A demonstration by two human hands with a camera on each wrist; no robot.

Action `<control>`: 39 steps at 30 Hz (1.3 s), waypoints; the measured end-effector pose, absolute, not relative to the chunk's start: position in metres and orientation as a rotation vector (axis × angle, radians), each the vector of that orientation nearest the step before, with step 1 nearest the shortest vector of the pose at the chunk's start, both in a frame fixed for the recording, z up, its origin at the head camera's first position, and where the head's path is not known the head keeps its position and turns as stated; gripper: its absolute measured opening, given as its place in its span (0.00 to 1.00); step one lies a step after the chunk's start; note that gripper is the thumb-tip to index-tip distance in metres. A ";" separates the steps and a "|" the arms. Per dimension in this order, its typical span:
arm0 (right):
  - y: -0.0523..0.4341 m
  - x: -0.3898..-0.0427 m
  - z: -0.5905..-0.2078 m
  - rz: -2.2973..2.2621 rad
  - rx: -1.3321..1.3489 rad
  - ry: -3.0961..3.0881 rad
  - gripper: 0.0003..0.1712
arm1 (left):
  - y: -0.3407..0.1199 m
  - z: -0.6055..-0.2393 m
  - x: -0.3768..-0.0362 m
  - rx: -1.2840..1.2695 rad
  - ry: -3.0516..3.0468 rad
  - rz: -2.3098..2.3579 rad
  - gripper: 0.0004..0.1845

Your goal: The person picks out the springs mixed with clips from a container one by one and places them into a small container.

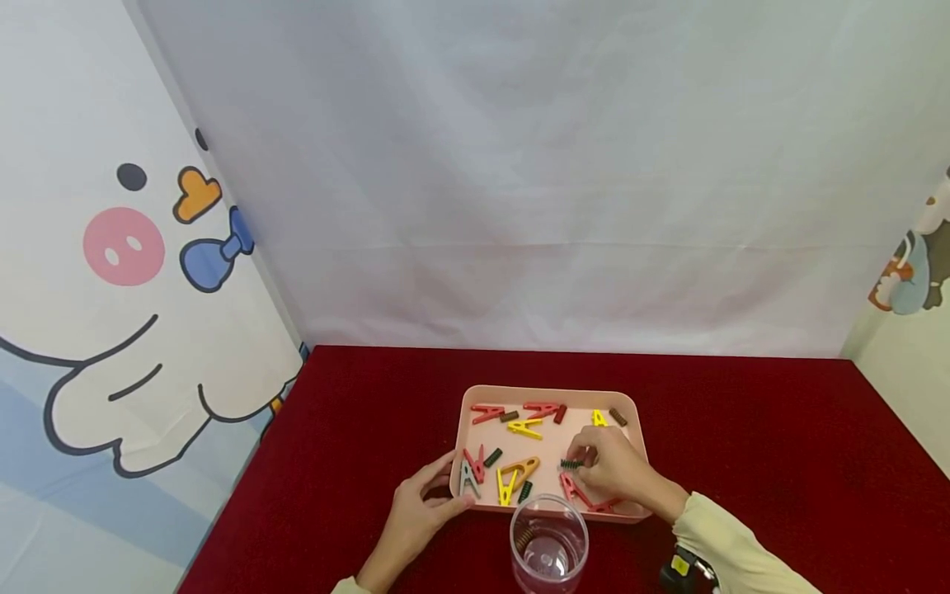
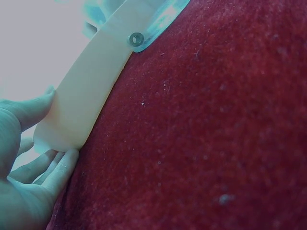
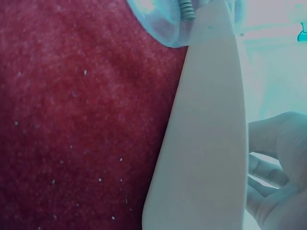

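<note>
A short, dark green spring [image 1: 570, 464] sits at the fingertips of the right hand [image 1: 616, 469], whose grip pinches one end, inside the pink tray [image 1: 551, 447]. The coil lies roughly level. The left hand [image 1: 416, 513] holds the tray's corner. Fingers partly cover the spring; whether it touches the tray's floor is unclear.

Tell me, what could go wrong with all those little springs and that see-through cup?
The small dark green spring at the right hand might slip away and roll. The clear cup stands close to the tray, so a bump could tip it and spill the brown spring inside. And if the left hand tugs the tray's corner, the clips could slide about.
</note>
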State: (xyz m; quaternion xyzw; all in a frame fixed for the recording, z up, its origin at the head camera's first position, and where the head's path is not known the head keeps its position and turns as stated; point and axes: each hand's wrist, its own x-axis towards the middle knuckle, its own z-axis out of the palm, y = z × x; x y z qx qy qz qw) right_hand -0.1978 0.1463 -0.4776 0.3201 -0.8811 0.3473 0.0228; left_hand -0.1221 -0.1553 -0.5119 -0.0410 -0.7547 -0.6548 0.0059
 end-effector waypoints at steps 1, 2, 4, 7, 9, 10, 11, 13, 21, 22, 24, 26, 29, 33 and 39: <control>0.147 -0.198 -0.477 1.078 0.989 -2.733 0.12 | -0.155 -0.512 -0.122 -0.125 -2.366 -2.046 0.35; 0.147 -0.198 -0.476 1.083 0.983 -2.740 0.12 | -0.155 -0.511 -0.122 -0.120 -2.371 -2.039 0.35; 0.147 -0.197 -0.475 1.079 0.966 -2.753 0.12 | -0.155 -0.511 -0.122 -0.111 -2.383 -2.032 0.35; 0.148 -0.196 -0.472 1.052 0.938 -2.770 0.12 | -0.155 -0.511 -0.122 -0.110 -2.385 -2.035 0.35; 0.148 -0.195 -0.470 1.024 0.919 -2.776 0.13 | -0.155 -0.511 -0.122 -0.113 -2.381 -2.040 0.35; 0.149 -0.194 -0.469 1.011 0.914 -2.780 0.13 | -0.155 -0.511 -0.122 -0.116 -2.376 -2.044 0.35; 0.149 -0.194 -0.468 1.001 0.912 -2.781 0.13 | -0.155 -0.511 -0.122 -0.118 -2.371 -2.047 0.35; 0.149 -0.193 -0.466 0.995 0.920 -2.778 0.13 | -0.155 -0.511 -0.122 -0.120 -2.366 -2.047 0.35; 0.151 -0.191 -0.460 0.977 0.954 -2.762 0.13 | -0.155 -0.511 -0.123 -0.105 -2.373 -2.043 0.35; 0.151 -0.190 -0.460 0.979 0.957 -2.759 0.13 | -0.155 -0.512 -0.123 -0.104 -2.371 -2.047 0.35; 0.151 -0.189 -0.459 0.996 0.964 -2.753 0.13 | -0.155 -0.512 -0.122 -0.100 -2.375 -2.041 0.35; 0.152 -0.188 -0.457 1.025 0.979 -2.740 0.13 | -0.155 -0.512 -0.123 -0.106 -2.371 -2.042 0.35; 0.153 -0.186 -0.455 1.062 1.017 -2.701 0.14 | -0.155 -0.511 -0.122 -0.111 -2.375 -2.038 0.35; 0.154 -0.184 -0.452 1.077 1.057 -2.650 0.15 | -0.155 -0.510 -0.122 -0.117 -2.377 -2.044 0.36; 0.154 -0.182 -0.450 1.088 1.083 -2.624 0.14 | -0.156 -0.512 -0.122 -0.128 -2.365 -2.057 0.36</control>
